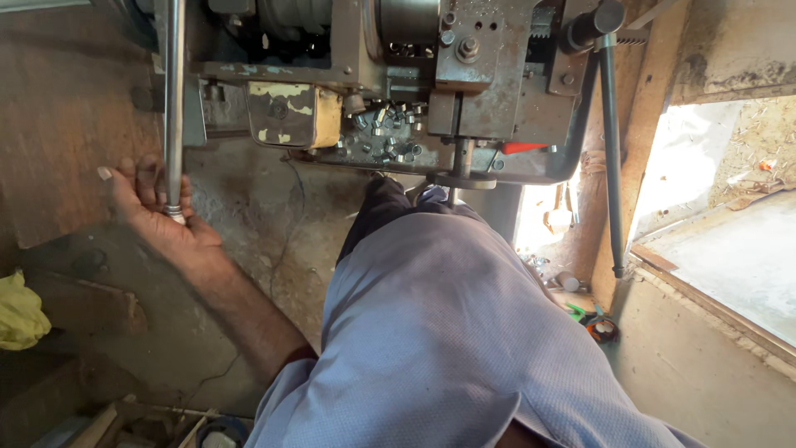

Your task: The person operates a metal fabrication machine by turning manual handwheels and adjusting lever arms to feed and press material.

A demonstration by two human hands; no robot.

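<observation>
From my remote seat I see my own left hand (153,211) bare, nails short and pale; the forearm is uncovered up to a rolled light grey-blue shirt cuff; the same finely textured fabric covers my torso; dark trousers show beyond.
</observation>
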